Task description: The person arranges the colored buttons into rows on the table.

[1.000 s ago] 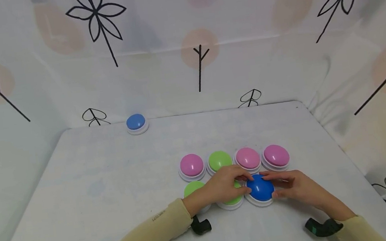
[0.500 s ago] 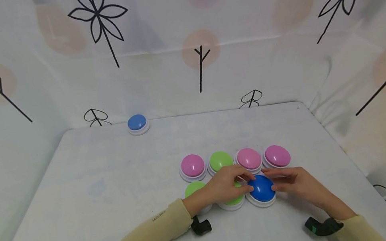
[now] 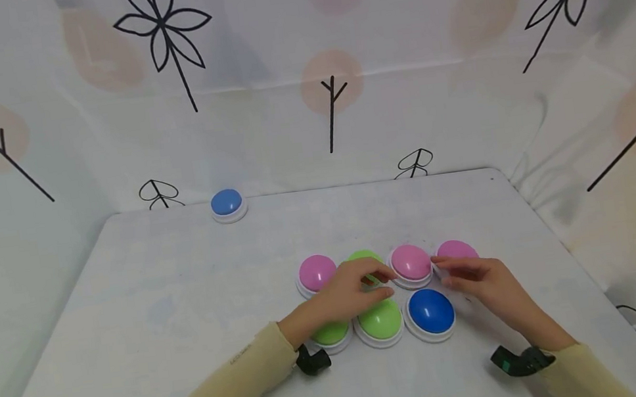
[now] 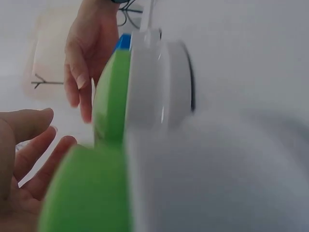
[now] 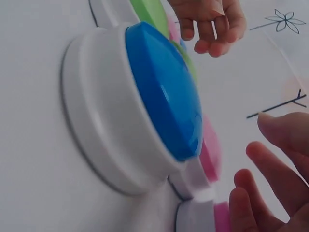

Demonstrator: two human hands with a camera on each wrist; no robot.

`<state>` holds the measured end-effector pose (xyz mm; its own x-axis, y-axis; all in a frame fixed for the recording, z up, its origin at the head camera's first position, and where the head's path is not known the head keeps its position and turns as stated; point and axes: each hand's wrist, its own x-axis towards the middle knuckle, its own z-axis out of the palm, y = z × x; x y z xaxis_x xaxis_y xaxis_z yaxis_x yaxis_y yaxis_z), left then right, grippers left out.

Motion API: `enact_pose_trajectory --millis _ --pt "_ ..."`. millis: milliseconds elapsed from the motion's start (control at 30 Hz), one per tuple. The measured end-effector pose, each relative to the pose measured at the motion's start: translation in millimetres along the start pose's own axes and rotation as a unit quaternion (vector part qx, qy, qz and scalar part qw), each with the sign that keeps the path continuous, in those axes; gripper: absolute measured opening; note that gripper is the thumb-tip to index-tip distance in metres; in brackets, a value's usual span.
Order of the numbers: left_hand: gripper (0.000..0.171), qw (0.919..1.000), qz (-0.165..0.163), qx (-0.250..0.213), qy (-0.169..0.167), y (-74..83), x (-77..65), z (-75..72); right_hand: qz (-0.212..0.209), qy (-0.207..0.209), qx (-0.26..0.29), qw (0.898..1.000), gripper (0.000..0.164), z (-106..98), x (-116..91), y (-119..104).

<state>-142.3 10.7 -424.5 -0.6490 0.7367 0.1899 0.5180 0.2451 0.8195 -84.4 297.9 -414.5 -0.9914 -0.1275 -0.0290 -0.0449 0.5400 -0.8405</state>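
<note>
A blue push button [image 3: 431, 311] with a white round base sits at the right end of the front row, with neither hand on it. My left hand [image 3: 349, 293] hovers over the green buttons, fingers loosely bent and holding nothing; it partly hides the back green button [image 3: 364, 256] and the front-left green button [image 3: 331, 334]. The front-middle green button [image 3: 381, 320] shows below the thumb. My right hand [image 3: 481, 280] is raised beside the back-right pink button [image 3: 456, 249], overlapping it in the head view, its fingers apart. In the right wrist view the blue button [image 5: 166, 92] stands apart from the fingers.
Two more pink buttons, the left one [image 3: 318, 271] and the middle one [image 3: 411, 262], stand in the back row. Another blue button [image 3: 226, 202] lies at the far edge of the white table [image 3: 159, 311]. Patterned cloth walls [image 3: 261, 126] rise around the table.
Both hands have let go of the front-row blue button and lifted away from it, the left toward the left and back, the right up toward the pink button. The blue button stays put.
</note>
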Motion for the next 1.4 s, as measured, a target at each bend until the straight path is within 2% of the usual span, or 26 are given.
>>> enact_pose_trajectory --millis 233,467,567,833,1133,1300,1400 --pt "0.027 0.9984 -0.024 0.007 0.052 -9.7 -12.1 -35.0 -0.002 0.009 -0.006 1.0 0.034 5 12 -11" --pt "0.026 0.9909 -0.048 0.021 0.123 -25.9 -32.2 -74.4 -0.005 0.007 0.004 1.0 0.04 13 35 -27" --pt "0.026 0.9852 -0.066 0.03 0.155 -33.5 -42.6 -91.3 -0.005 -0.001 0.007 1.0 0.038 17 48 -36" --pt "0.026 0.9634 -0.118 0.045 0.237 -46.4 -69.0 -137.1 0.001 -0.046 0.062 0.997 0.036 33 86 -58" --pt "0.032 0.9446 -0.17 0.05 0.276 -62.6 -96.2 -171.1 -0.022 -0.078 0.083 0.993 0.036 65 133 -85" --pt "0.037 0.9367 -0.191 0.043 0.29 -73.1 -105.1 -185.7 -0.037 -0.091 0.113 0.989 0.037 89 162 -98" --pt "0.039 0.929 -0.205 0.036 0.306 -82.4 -109.4 -193.8 -0.036 -0.096 0.136 0.985 0.036 106 180 -105"
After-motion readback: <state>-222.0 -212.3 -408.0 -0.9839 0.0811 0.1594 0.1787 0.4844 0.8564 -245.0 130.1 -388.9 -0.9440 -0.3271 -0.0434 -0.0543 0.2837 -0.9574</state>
